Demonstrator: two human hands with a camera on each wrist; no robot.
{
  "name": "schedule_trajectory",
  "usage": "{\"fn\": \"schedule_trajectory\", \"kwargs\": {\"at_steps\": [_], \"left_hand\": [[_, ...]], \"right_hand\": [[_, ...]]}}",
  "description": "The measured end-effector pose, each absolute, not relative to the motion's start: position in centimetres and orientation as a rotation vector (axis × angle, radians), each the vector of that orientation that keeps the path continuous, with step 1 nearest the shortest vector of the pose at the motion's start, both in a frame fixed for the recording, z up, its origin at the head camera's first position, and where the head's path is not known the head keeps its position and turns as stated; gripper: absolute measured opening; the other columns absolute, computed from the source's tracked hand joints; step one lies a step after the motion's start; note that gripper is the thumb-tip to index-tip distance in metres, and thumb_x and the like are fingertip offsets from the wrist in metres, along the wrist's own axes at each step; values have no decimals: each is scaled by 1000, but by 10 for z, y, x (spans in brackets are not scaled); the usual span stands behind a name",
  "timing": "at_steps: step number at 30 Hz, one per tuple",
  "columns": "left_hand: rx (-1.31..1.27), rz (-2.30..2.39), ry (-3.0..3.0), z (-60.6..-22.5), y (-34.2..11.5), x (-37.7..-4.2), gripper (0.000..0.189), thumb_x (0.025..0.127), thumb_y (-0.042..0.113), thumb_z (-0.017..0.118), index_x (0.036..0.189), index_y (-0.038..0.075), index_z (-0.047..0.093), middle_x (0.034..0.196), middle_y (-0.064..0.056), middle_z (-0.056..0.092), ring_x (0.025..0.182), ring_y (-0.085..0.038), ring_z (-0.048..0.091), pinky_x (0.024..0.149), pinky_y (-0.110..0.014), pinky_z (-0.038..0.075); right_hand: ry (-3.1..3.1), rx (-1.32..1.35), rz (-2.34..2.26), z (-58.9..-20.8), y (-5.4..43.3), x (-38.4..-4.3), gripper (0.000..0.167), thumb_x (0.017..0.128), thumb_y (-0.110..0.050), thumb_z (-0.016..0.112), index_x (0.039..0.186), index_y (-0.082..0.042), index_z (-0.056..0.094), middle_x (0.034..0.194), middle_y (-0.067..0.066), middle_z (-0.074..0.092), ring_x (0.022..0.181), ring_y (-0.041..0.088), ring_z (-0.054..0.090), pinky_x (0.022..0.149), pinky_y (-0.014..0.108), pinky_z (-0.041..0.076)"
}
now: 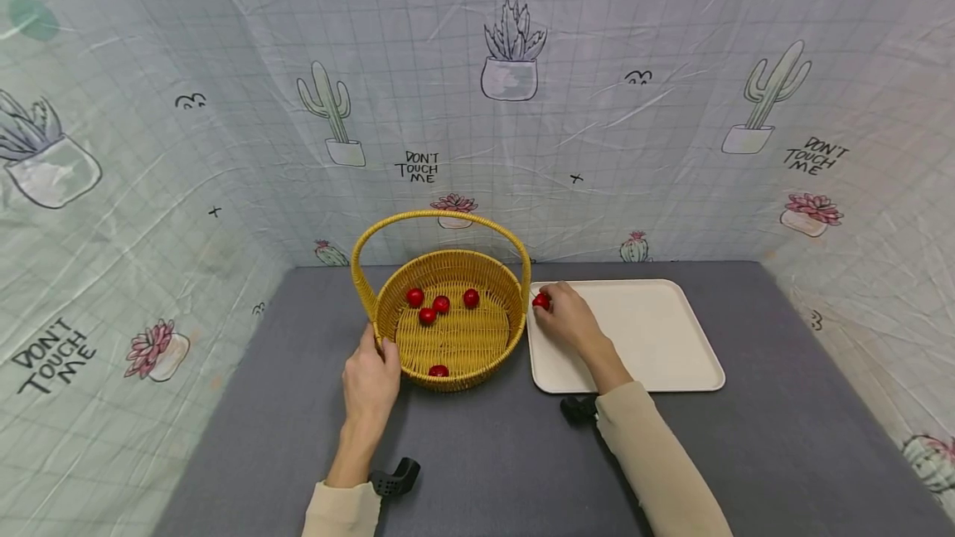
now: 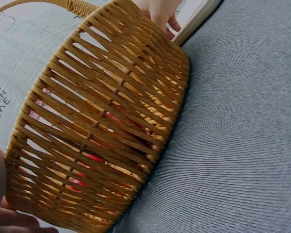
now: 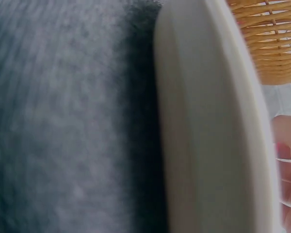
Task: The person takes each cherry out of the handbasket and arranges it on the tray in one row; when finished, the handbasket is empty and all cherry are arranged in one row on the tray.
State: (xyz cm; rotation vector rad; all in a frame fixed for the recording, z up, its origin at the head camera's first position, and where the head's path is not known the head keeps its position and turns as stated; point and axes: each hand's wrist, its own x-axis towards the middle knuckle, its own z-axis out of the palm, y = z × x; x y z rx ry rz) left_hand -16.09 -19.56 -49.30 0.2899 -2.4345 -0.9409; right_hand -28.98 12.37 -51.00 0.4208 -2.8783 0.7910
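Head view shows me the left hand (image 1: 370,384) gripping the basket (image 1: 455,344) by its left rim, five fruits (image 1: 441,305) inside, and the right hand (image 1: 574,321) pinching a sixth fruit (image 1: 540,301) at the tray's (image 1: 649,338) far-left corner.

Bottom left-of-centre: plain beige left sleeve (image 1: 343,510), black curved left wrist mount (image 1: 397,477) | bottom right-of-centre: plain beige right sleeve (image 1: 660,464), black right wrist mount (image 1: 578,410)
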Motion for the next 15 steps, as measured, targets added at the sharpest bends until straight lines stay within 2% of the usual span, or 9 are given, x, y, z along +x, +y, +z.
{"fn": "schedule_trajectory", "kwargs": {"at_steps": [5,15], "left_hand": [[248,-964,-2333,-496,-195,-162,45,98,15,57,134,-11,57,109,-33,70,75,-41,71,66,-55,56],[234,-956,-2272,-498,-195,-163,42,96,15,60,128,-12,62,109,-32,71,82,-44,72,69,-56,56]], "right_hand": [[-2879,410,787,-510,122,-289,36,92,-19,66,121,2,66,109,18,64,92,28,61,84,45,51],[-2892,396,795,-510,122,-289,38,93,-21,65,124,2,65,111,18,64,94,29,61,86,46,51]]}}
